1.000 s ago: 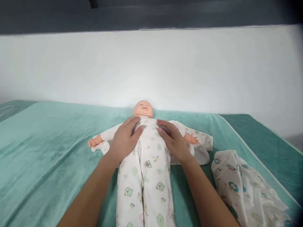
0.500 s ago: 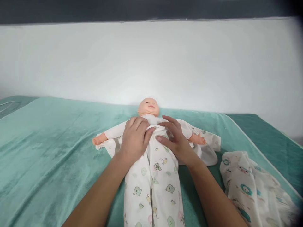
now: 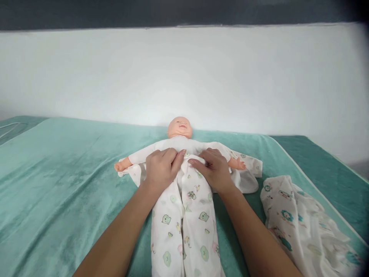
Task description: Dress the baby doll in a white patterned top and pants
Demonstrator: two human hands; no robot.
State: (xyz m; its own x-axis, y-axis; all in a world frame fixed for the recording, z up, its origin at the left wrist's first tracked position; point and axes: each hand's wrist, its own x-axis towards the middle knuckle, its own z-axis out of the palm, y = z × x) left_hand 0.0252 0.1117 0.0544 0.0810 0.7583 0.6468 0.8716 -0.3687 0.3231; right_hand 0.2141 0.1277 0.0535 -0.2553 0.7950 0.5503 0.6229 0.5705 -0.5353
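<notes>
A baby doll [image 3: 180, 127] lies on its back, head toward the wall and arms spread sideways. White baby pants [image 3: 198, 227] printed with green animals cover its legs and reach up to the waist. My left hand [image 3: 163, 167] is closed on the left part of the waistband, thumb on top. On the opposite part of the waistband, my right hand [image 3: 215, 167] has its fingers curled around the cloth. Beneath the doll's arms an open white printed baby shirt [image 3: 248, 182] is spread out. The fingertips inside the waistband are hidden.
A crumpled white printed cloth [image 3: 300, 227] lies to the right of my right forearm. Green plush sheeting [image 3: 72, 184] covers the surface, with folds at the left. A white wall [image 3: 184, 73] rises behind the doll's head.
My right hand's fingers, spread before, have curled in on the waistband. My left hand has closed more tightly and moved slightly down, uncovering more of the doll's chest.
</notes>
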